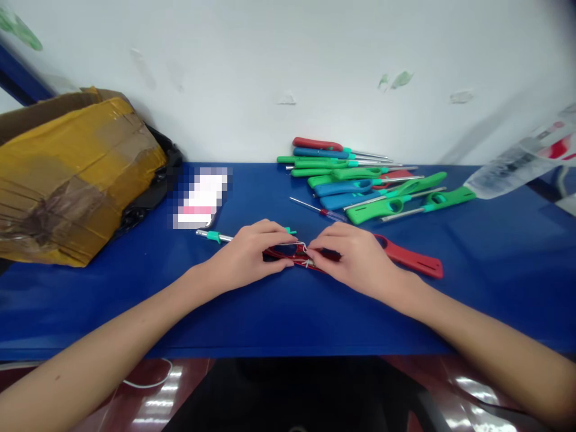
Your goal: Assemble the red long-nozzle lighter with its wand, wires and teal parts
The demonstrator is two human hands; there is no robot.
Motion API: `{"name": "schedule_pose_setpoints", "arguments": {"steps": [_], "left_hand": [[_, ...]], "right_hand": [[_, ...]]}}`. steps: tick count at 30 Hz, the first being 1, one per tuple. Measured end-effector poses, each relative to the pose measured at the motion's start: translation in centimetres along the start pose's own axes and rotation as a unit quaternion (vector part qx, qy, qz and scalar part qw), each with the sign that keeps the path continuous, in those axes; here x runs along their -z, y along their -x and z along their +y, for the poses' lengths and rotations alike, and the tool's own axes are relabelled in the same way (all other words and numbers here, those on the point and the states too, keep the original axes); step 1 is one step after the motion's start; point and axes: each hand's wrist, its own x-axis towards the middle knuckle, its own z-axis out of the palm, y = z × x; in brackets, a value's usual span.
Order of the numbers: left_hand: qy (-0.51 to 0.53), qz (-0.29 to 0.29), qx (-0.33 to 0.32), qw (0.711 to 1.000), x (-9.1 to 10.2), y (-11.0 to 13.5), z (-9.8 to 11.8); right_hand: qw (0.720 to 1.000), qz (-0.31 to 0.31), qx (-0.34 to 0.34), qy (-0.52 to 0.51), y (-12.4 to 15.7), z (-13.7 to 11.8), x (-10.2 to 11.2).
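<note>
Red utility-lighter casing (316,266), opened, white wire (305,246) exposed

Position: above the blue tabletop (252,324), between the hands. Left hand (249,251): thumb and fingers gripping the casing. Right hand (353,255): thumb and forefinger pinching the wire. Adjacent, right: red shell half (418,259). Behind: slim screwdriver (327,212); red, blue, green lighters (366,211), heaped. Left: metal nozzle (202,233), teal collar (213,236).

A taped cardboard box (76,186) lies left of a phone (202,197).
</note>
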Motion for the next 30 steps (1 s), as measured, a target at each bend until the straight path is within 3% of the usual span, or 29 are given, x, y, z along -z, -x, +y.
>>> {"name": "schedule_pose_setpoints", "arguments": {"steps": [20,26,30], "left_hand": [[0.051,0.013,0.042,0.998,-0.5,0.0,0.3],[0.026,0.061,0.061,0.996,0.1,-0.2,0.2],[0.022,0.057,0.084,0.995,0.7,-0.3,-0.4]], "right_hand": [[0.999,-0.031,0.0,-0.029,-0.2,0.0,0.1],[1.0,-0.018,0.015,-0.007,0.1,0.0,0.2],[1.0,-0.015,0.017,-0.003,0.2,-0.1,0.1]]}}
